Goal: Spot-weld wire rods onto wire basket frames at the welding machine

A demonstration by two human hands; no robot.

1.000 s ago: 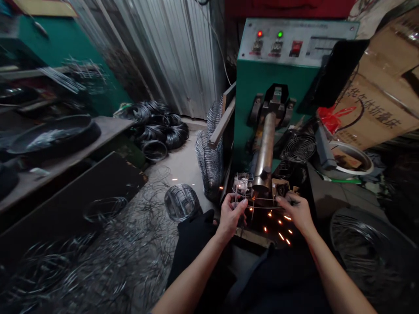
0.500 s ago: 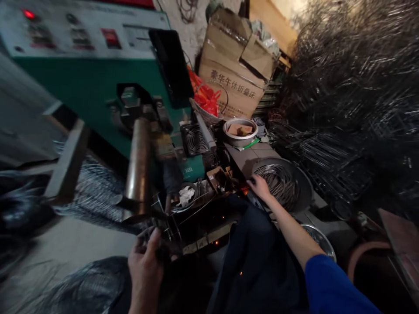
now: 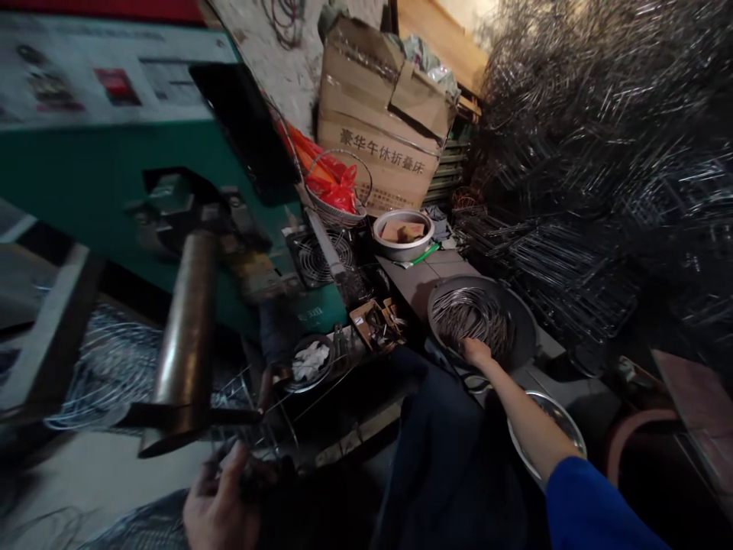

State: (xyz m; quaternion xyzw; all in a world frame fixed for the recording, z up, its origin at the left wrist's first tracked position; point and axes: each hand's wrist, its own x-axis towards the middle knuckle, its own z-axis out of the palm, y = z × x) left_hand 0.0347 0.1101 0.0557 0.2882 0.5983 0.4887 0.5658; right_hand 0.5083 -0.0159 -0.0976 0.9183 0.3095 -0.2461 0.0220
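Note:
My right hand (image 3: 476,351) is at the near left side of a dark round pan (image 3: 524,328), touching or just above a heap of thin bent metal wires (image 3: 473,313). Its fingertips are too small and blurred to show a grip. Low in the view, my left hand (image 3: 223,496) has its fingers curled, thumb up, around something dark that I cannot make out. Thin wire rods show just beyond that hand. Above it stands a green machine (image 3: 85,168) with a thick metal cylinder (image 3: 186,328) pointing down toward me.
A small cardboard box (image 3: 372,325) of metal bits and a dish with white tissue (image 3: 309,363) lie between my hands. A white basin (image 3: 404,233) and a large carton (image 3: 378,122) stand behind. Tangled wire racks (image 3: 573,267) pile up at right; a metal bowl (image 3: 550,428) sits under my right forearm.
My right hand has moved from beside the small cardboard box, where an orange glow and sparks showed, to the wire pan. The view has shifted right; my left hand stays curled.

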